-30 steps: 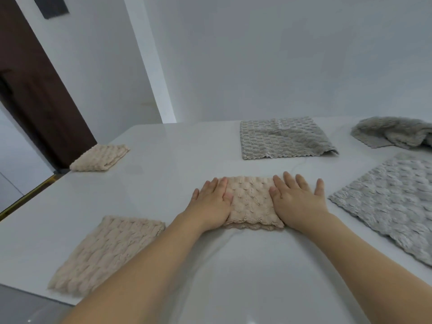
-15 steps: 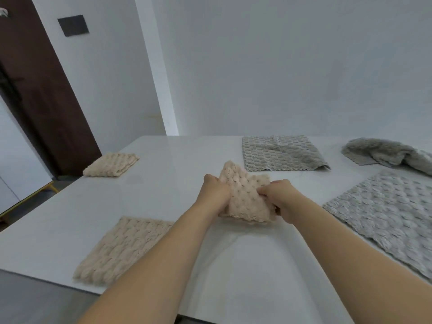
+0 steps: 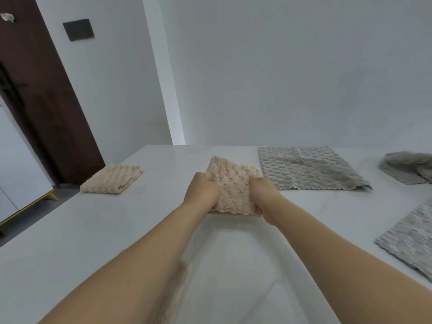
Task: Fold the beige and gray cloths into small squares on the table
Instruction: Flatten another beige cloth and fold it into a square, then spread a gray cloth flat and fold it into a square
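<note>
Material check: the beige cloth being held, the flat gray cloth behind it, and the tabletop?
Folded beige cloth, in the grip of the left hand and right hand: looks like plush microfiber or fleece, going by its raised puffy scale pattern and matte nap. Flat gray cloth: same embossed pile, scalloped hem. White table: glossy, faintly veined, reflecting the arms; stone or laminate, cannot tell which.

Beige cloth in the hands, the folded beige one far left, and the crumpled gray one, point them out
beige cloth (image 3: 231, 183), head view, middle of its face.
folded beige cloth (image 3: 113, 180), head view, top surface.
crumpled gray cloth (image 3: 408, 166), head view, bunched top.
</note>
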A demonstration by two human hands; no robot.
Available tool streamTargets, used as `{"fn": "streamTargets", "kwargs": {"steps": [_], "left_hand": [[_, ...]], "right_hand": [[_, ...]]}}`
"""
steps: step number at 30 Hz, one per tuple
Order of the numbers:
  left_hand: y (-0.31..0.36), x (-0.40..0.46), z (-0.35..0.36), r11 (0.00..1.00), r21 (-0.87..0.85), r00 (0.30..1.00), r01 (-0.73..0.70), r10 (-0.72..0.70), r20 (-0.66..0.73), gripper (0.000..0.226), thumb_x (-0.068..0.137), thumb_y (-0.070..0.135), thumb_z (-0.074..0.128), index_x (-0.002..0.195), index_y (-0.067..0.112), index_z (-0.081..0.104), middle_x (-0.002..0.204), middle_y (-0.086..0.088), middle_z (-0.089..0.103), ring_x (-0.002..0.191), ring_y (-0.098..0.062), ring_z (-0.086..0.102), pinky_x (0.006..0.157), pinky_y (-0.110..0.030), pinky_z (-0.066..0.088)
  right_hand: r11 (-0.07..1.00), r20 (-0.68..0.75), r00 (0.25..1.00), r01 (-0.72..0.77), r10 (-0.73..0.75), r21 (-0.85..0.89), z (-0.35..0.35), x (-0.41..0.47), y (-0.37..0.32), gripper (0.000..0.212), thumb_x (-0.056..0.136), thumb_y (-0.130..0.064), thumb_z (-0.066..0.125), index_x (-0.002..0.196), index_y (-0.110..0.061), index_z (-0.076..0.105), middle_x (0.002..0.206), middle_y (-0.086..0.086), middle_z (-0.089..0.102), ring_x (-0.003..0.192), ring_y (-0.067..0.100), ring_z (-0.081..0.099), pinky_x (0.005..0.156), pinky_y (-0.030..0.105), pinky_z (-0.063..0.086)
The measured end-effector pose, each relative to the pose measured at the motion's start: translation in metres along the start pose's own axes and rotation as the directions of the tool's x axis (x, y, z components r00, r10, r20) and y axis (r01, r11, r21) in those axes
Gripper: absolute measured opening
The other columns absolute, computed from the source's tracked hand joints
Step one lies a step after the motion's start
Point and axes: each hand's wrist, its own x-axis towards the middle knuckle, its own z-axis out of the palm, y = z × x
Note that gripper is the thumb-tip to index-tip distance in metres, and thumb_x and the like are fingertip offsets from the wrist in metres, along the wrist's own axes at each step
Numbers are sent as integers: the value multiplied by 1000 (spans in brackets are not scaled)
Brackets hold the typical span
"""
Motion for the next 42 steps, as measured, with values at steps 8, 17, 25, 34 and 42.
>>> {"fn": "streamTargets", "kwargs": {"steps": [8,17,25,34,42], "left_hand": [[6,172,27,972,232,989,-39,72,-132,25,102,21,34,115,6,47,98,-4,52,90,-25,51,73,-34,39],[25,289,62,969,233,992,-78,97,-74,43,93,9,34,135,19,32,104,-3,57,91,-29,55,77,-38,46],[-12,306,89,764,643,977,-52,172,-125,46,90,16,32,131,26,49,114,-7,45,101,-29,44,74,-36,37],[1,296,83,730,684,961,-13,198,-192,47,91,18,38,138,17,39,127,-12,41,112,-33,40,91,-42,31],[26,159,107,613,189,613,-767,614,497,31,90,34,53,117,19,54,116,6,48,106,-14,41,96,-30,38]], "right_hand": [[940,-86,964,221,-250,-259,55,155,-39,28,102,-13,31,123,3,40,107,13,53,89,22,48,75,30,38],[728,-125,935,171,-333,-664,71,271,-79,8,96,-14,34,103,-9,34,102,13,64,98,32,60,82,38,33],[555,-155,890,124,-429,-823,84,302,-41,14,83,-10,37,96,-13,42,106,9,52,103,29,42,90,41,26],[730,-117,922,209,-368,-651,49,297,-57,39,98,-26,35,135,-16,42,135,9,39,125,31,34,106,42,22],[428,17,847,286,-532,-857,-64,241,-38,28,95,-19,39,121,-14,49,119,6,49,107,27,46,93,39,36]]}}
